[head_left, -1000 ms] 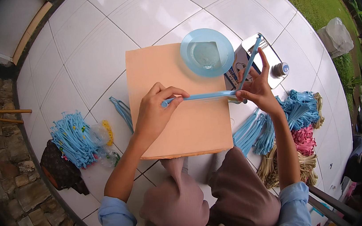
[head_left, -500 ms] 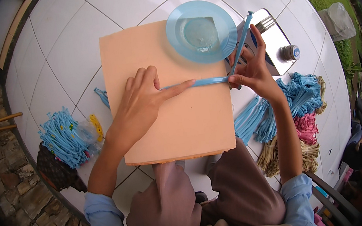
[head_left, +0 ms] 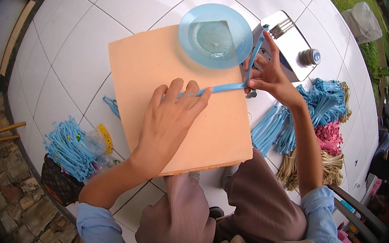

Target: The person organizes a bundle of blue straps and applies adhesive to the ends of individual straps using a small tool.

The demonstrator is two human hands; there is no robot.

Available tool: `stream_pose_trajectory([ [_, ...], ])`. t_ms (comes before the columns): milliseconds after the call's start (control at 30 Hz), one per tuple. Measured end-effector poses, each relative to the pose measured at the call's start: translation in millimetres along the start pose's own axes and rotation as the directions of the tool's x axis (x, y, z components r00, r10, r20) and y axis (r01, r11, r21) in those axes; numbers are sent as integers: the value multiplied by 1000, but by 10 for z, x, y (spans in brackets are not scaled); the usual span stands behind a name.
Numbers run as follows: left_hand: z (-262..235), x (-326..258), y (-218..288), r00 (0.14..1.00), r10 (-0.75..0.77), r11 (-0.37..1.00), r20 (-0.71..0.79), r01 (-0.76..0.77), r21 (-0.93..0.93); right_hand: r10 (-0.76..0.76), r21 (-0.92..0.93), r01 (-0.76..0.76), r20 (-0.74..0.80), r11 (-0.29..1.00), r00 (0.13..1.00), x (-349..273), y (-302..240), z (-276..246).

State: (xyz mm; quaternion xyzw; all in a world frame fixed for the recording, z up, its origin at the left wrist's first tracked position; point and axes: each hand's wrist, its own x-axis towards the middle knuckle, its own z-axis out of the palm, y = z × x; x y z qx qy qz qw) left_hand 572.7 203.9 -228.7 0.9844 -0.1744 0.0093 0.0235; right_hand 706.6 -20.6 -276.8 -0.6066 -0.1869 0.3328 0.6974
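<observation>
A glossy light-blue strap (head_left: 229, 87) lies across a peach-coloured foam board (head_left: 187, 141) that rests over my knees. My left hand (head_left: 170, 119) is spread on the board, its fingers stretched over the left part of the strap. At the board's right edge my right hand (head_left: 266, 77) pinches the strap between thumb and fingers. From that pinch the strap's free end bends up along the raised index finger to a small knotted tip. Part of the strap under my left fingers is hidden. A translucent blue plate (head_left: 186, 31) with a clear substance in it sits at the board's far right corner.
A rectangular metal can (head_left: 295, 38) stands right of the plate on the white tile floor. Bundles of blue straps (head_left: 324, 104), pink straps (head_left: 329, 138) and beige straps (head_left: 288, 168) lie at the right. More blue straps (head_left: 69, 150) lie left, beside a dark patterned bag (head_left: 59, 180).
My left hand has gone from pressing with a stretched index finger to lying spread over the strap, its forearm swung outward. The right hand keeps its pinch; the strap's free end has dipped slightly.
</observation>
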Motion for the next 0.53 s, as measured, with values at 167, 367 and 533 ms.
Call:
stream_pose_trajectory([
  [167, 121, 10, 266, 998, 43, 950, 54, -57, 306, 3, -16, -3, -8, 1000, 1000, 32, 16, 15],
  [367, 191, 54, 346, 993, -49, 997, -108, 56, 60, 24, -40, -25, -22, 999, 999, 20, 61, -16],
  [533, 141, 70, 347, 997, -72, 996, -40, 74, 40, -7, -68, 4, -47, 998, 999, -32, 56, 10],
])
